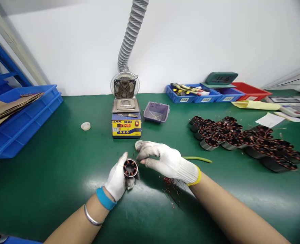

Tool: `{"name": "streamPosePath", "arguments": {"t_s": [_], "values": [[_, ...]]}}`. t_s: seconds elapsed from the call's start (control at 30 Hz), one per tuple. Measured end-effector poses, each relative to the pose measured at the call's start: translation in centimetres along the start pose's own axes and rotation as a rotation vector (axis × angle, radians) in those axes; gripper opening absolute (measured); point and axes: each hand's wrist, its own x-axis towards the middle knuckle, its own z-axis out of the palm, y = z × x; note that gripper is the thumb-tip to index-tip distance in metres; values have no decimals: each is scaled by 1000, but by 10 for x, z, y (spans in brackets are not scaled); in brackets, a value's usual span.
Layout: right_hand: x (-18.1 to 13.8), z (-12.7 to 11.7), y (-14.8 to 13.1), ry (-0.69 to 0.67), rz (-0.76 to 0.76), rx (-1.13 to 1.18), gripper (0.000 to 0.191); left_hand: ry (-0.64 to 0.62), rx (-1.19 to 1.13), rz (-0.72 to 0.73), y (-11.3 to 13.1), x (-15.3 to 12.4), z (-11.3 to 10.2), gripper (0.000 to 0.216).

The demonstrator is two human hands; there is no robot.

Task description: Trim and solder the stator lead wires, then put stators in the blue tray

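Observation:
My left hand (119,176), in a white glove with a blue wristband, is wrapped round a motor stator (130,167) with copper windings. The stator's open round end faces up toward me. Just right of it is my right hand (160,157), in a white glove with a yellow cuff. Its thumb and fingers are drawn together beside the stator's rim, where a thin wire end shows. Whatever lies between those fingertips is too small to make out. Copper wire clippings (172,184) lie on the green table (63,196) below the right wrist, and a yellow-green strip (198,158) is behind it.
A blue and yellow CM 550 solder pot (126,125) stands ahead, beneath a grey duct hose (132,34). Beside it are a purple tray (146,115) and a small white cap (85,126). Several stators (231,143) crowd the right. Blue tool bins (181,98) line the back; a blue crate (33,118) sits left.

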Motion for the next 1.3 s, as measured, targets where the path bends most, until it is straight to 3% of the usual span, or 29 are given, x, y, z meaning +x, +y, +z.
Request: {"name": "streamPosePath", "arguments": {"t_s": [0.13,0.23,0.33,0.37,0.43,0.5,0.57,0.63,0.7,0.73,0.83,0.9,0.97,1.03,1.1,1.17,1.27,1.3], "values": [[-2,2,1,39,-51,-69,10,-40,13,-82,2,-1,0,49],[-4,1,-3,113,-103,-207,8,-123,-32,-116,7,-5,0,28],[-5,-4,-17,200,-195,-310,7,-86,-266,64,16,-9,0,9],[-4,-6,-23,214,-229,-323,7,-46,-357,149,18,-9,0,10],[-3,-10,-37,213,-289,-329,10,61,-456,266,20,-6,-2,34],[-3,-12,-47,192,-334,-336,11,105,-379,181,17,-3,-3,43],[-3,-12,-51,172,-350,-366,11,-7,-211,-40,10,0,-3,46],[-5,-11,-50,153,-338,-422,9,-233,-64,-208,4,-2,-2,52],[-7,-11,-46,129,-312,-489,8,-383,-36,-191,3,-6,-1,46],[-7,-11,-45,122,-305,-521,8,-389,-83,-134,5,-8,0,39],[-7,-11,-47,117,-314,-592,8,-183,-367,141,14,-7,-1,21],[-6,-11,-51,114,-339,-602,8,8,-462,228,18,-1,-3,38],[-5,-11,-54,111,-361,-577,8,46,-367,83,16,5,-4,43],[-6,-11,-54,117,-359,-539,7,-136,-167,-185,12,6,-5,46],[-8,-13,-51,119,-328,-520,7,-363,-31,-329,8,1,-4,52],[-9,-14,-49,119,-305,-523,7,-432,-53,-243,9,-5,-3,41],[-10,-16,-49,128,-319,-546,5,-265,-298,59,14,-9,-3,18],[-9,-17,-50,130,-331,-550,4,-195,-386,140,15,-8,-4,23]]}}
